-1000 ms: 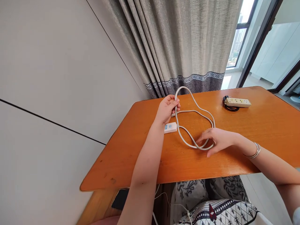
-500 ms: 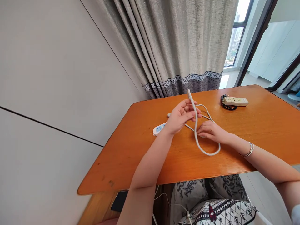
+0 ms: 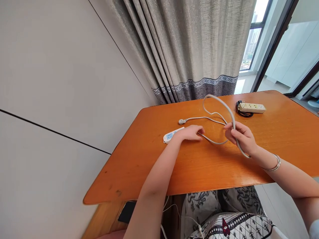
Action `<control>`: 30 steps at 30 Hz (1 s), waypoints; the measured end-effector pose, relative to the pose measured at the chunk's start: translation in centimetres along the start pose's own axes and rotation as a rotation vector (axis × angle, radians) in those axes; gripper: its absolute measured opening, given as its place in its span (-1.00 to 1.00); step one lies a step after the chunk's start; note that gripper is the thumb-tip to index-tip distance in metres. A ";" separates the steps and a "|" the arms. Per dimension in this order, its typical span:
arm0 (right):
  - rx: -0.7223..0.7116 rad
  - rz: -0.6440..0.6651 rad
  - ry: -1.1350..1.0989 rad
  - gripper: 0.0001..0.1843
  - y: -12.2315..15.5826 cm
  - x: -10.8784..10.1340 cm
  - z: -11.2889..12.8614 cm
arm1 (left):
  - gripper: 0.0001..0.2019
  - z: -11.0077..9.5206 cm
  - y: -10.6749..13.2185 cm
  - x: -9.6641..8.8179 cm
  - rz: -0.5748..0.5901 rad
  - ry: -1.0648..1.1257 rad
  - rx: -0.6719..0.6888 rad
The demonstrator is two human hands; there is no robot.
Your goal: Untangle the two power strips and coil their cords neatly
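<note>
A white power strip (image 3: pixel 170 135) lies on the orange wooden table (image 3: pixel 194 166), and its grey-white cord (image 3: pixel 219 103) loops across the tabletop to a plug (image 3: pixel 182 121) lying farther back. My right hand (image 3: pixel 241 136) is closed round a raised loop of the cord, lifting it off the table. My left hand (image 3: pixel 190 132) rests low on the table, fingers flat over the cord right beside the power strip.
A second, beige power strip (image 3: pixel 251 107) with a black cord (image 3: pixel 243 114) lies at the back right of the table. A grey curtain (image 3: pixel 189 49) hangs behind the table, with a wall to the left. A dark phone (image 3: pixel 127 211) sits under the table's near edge.
My left hand let go of the raised cord loop and dropped flat onto the table by the power strip. My right hand took the loop and lifted it to the right.
</note>
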State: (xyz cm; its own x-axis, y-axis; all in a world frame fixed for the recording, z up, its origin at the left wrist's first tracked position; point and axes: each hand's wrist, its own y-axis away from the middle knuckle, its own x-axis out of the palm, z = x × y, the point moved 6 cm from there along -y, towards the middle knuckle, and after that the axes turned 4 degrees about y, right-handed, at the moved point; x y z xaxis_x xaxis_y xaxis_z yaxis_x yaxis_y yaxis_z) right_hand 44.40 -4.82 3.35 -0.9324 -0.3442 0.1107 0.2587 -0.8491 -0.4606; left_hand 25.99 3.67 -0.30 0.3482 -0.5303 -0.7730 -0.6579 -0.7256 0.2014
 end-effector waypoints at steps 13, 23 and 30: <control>-0.124 -0.153 0.146 -0.75 -0.8 -3.3 0.2 | -0.89 3.9 1.1 -2.2 -0.055 -0.117 -0.200; -0.059 0.603 0.507 -0.91 0.7 2.4 -2.0 | -0.92 4.3 8.9 -12.8 -1.165 0.478 0.007; 0.091 0.909 0.685 -0.65 1.7 3.9 -3.8 | -0.76 2.6 11.3 -13.8 -1.459 0.780 0.257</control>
State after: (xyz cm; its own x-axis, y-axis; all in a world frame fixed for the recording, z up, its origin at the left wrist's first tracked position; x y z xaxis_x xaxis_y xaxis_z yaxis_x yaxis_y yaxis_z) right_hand 40.20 -6.09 -0.39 -0.3254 -0.5787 -0.7478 0.8997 -0.4330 -0.0564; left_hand 11.99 3.91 11.12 0.8994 0.3448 0.2688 0.4370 -0.7295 -0.5262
